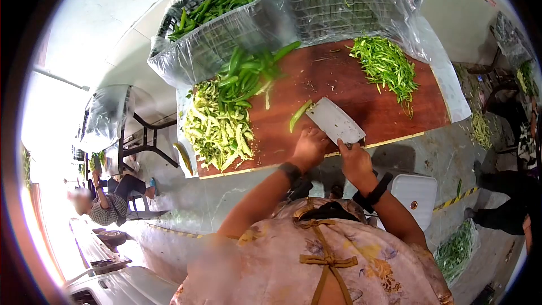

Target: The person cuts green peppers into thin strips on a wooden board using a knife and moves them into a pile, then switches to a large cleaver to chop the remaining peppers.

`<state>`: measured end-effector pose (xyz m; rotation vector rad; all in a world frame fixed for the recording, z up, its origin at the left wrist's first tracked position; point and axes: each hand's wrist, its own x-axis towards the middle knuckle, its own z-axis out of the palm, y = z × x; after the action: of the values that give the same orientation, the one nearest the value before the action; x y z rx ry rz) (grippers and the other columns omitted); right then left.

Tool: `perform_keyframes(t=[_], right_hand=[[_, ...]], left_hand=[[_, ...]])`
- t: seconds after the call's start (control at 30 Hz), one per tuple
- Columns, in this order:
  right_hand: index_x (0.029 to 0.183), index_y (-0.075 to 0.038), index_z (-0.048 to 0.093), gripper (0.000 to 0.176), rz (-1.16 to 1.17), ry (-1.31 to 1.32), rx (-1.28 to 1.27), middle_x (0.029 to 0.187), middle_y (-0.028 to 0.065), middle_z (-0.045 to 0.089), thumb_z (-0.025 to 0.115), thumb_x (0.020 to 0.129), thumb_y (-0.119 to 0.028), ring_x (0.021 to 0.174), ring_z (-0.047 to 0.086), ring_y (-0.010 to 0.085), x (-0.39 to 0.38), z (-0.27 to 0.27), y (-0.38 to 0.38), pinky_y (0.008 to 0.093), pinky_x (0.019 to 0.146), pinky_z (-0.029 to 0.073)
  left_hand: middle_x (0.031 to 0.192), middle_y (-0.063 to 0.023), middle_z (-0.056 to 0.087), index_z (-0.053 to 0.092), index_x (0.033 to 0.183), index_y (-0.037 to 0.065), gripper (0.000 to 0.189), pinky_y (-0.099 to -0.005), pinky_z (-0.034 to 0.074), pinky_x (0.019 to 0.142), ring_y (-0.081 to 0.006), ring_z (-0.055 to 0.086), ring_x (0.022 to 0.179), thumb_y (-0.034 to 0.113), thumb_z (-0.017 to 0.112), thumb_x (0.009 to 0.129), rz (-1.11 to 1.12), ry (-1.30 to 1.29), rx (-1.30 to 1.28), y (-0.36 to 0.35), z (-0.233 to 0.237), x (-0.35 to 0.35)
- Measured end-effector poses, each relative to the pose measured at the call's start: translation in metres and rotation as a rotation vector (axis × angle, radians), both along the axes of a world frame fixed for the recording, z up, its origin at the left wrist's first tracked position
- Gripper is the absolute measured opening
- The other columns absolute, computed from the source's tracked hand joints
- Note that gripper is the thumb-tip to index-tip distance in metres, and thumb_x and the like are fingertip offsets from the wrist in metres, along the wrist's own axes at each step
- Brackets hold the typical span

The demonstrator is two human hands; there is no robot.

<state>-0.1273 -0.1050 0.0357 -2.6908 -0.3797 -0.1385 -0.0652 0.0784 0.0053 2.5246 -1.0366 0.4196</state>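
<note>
My right hand [357, 162] grips the handle of a broad cleaver [335, 120], whose blade lies over the reddish-brown cutting board [339, 85]. My left hand [309, 146] rests on the board's near edge, fingers curled, just below one green pepper [300, 114] that lies left of the blade. A pile of whole green peppers [248, 73] sits at the board's upper left. Pale pepper cores and trimmings [217, 127] are heaped at the left end. Thin green pepper strips [387, 68] lie at the upper right.
Two plastic-lined crates stand behind the board: the left crate [214, 45] holds green peppers, the right crate [350, 5] looks nearly bare. A white stool [416, 192] stands by my legs. A seated person [107, 203] is at far left; another person's legs [508, 192] at right.
</note>
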Motion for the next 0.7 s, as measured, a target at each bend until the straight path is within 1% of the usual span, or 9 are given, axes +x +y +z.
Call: perform_keyframes(t=[0.13, 0.27, 0.33, 0.4, 0.5, 0.53, 0.6, 0.67, 0.7], right_hand=[[0.125, -0.01, 0.054, 0.05, 0.022, 0.069, -0.012, 0.082, 0.0209, 0.054, 0.053, 0.076, -0.002, 0.072, 0.058, 0.0373, -0.011, 0.01, -0.013, 0.0457, 0.061, 0.047], [0.125, -0.01, 0.054, 0.049, 0.039, -0.014, 0.037, 0.084, 0.0211, 0.054, 0.052, 0.076, -0.003, 0.075, 0.058, 0.0371, 0.0, -0.008, -0.007, 0.0458, 0.061, 0.047], [0.125, -0.01, 0.054, 0.049, 0.031, 0.025, -0.097, 0.086, 0.0217, 0.054, 0.052, 0.076, -0.003, 0.075, 0.059, 0.0369, 0.027, -0.004, 0.011, 0.0455, 0.062, 0.048], [0.126, -0.011, 0.054, 0.05, 0.031, 0.04, -0.08, 0.089, 0.0229, 0.054, 0.052, 0.077, -0.004, 0.075, 0.059, 0.038, 0.038, 0.011, 0.014, 0.0449, 0.062, 0.048], [0.126, -0.012, 0.054, 0.049, 0.04, 0.057, -0.02, 0.089, 0.023, 0.056, 0.053, 0.078, -0.005, 0.074, 0.058, 0.0385, 0.041, 0.018, 0.008, 0.0449, 0.063, 0.048], [0.126, -0.012, 0.054, 0.048, 0.007, -0.019, 0.058, 0.089, 0.0229, 0.056, 0.054, 0.078, -0.005, 0.075, 0.058, 0.0389, 0.038, 0.014, 0.0, 0.0456, 0.064, 0.048], [0.126, -0.012, 0.055, 0.048, -0.025, -0.096, 0.134, 0.089, 0.0229, 0.056, 0.055, 0.078, -0.006, 0.075, 0.058, 0.0394, 0.031, 0.013, -0.015, 0.0463, 0.065, 0.048], [0.125, -0.013, 0.055, 0.048, -0.125, 0.07, 0.098, 0.089, 0.0227, 0.057, 0.058, 0.078, -0.006, 0.078, 0.058, 0.0397, 0.02, 0.022, -0.028, 0.047, 0.067, 0.048], [0.124, -0.014, 0.056, 0.048, -0.127, 0.014, 0.143, 0.089, 0.0234, 0.058, 0.059, 0.077, -0.007, 0.079, 0.059, 0.0406, 0.013, 0.021, -0.034, 0.0471, 0.068, 0.048]], left_hand=[[0.086, -0.0028, 0.058, 0.066, 0.079, 0.01, 0.013, -0.0398, 0.039, 0.084, -0.0233, 0.053, 0.091, 0.012, 0.056, 0.07, 0.029, -0.013, 0.065, 0.0, -0.001, 0.001], [0.087, -0.0022, 0.058, 0.066, 0.081, 0.01, 0.015, -0.0394, 0.039, 0.084, -0.0227, 0.054, 0.091, 0.014, 0.058, 0.069, 0.0, 0.043, 0.037, -0.001, 0.004, 0.0], [0.087, -0.0023, 0.058, 0.066, 0.082, 0.01, 0.016, -0.0392, 0.039, 0.084, -0.0226, 0.054, 0.091, 0.014, 0.058, 0.069, 0.002, 0.033, 0.042, -0.002, 0.002, 0.0], [0.086, -0.0027, 0.058, 0.066, 0.083, 0.01, 0.017, -0.0387, 0.039, 0.084, -0.0229, 0.054, 0.09, 0.014, 0.059, 0.068, -0.009, 0.093, -0.065, -0.002, 0.002, 0.004], [0.085, -0.0035, 0.058, 0.067, 0.085, 0.01, 0.018, -0.0396, 0.04, 0.083, -0.0246, 0.054, 0.088, 0.013, 0.059, 0.069, 0.039, 0.022, 0.028, -0.002, 0.006, 0.0], [0.085, -0.0035, 0.058, 0.067, 0.085, 0.01, 0.018, -0.0396, 0.04, 0.083, -0.0246, 0.054, 0.088, 0.013, 0.059, 0.069, 0.044, 0.02, 0.023, -0.001, -0.001, 0.002], [0.086, -0.0055, 0.059, 0.066, 0.086, 0.01, 0.019, -0.0404, 0.041, 0.084, -0.0264, 0.055, 0.089, 0.013, 0.059, 0.068, -0.014, 0.044, -0.125, 0.004, -0.014, 0.008], [0.089, -0.007, 0.06, 0.066, 0.087, 0.009, 0.021, -0.0406, 0.041, 0.085, -0.0273, 0.055, 0.091, 0.012, 0.059, 0.068, 0.043, 0.096, -0.092, 0.008, 0.0, 0.014], [0.091, -0.0084, 0.06, 0.065, 0.088, 0.009, 0.022, -0.0408, 0.042, 0.086, -0.0282, 0.055, 0.094, 0.012, 0.06, 0.067, 0.1, 0.149, -0.056, 0.01, 0.01, 0.019]])
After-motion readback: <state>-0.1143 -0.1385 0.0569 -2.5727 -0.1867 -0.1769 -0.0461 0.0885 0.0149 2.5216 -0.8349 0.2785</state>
